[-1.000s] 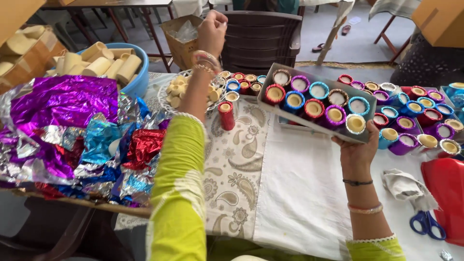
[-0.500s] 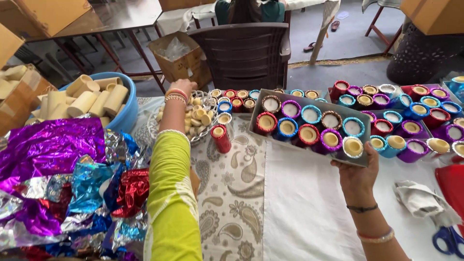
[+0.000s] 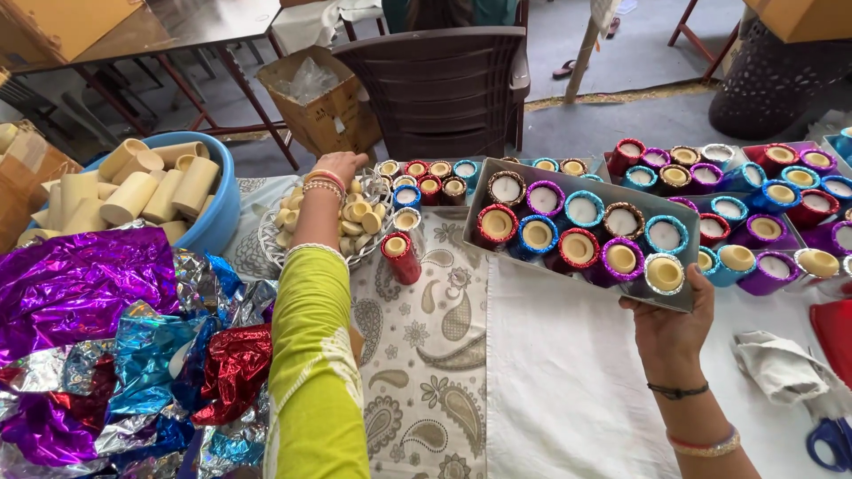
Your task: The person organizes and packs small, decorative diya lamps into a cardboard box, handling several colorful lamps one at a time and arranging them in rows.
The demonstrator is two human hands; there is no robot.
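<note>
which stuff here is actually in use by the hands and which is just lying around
In use:
- left hand reaching into the metal dish of small wax pieces
- right hand holding the grey tray of foil-wrapped candles

Lying about:
- crumpled foil sheets
- blue tub of wax cylinders
- blue-handled scissors
- brown chair
- cardboard box

Likely a small craft workshop: beside the blue tub (image 3: pixel 217 208) of plain candles lie foil sheets (image 3: pixel 80 293), wrapped candle cups (image 3: pixel 781 195) and cartons (image 3: pixel 311 102).
</note>
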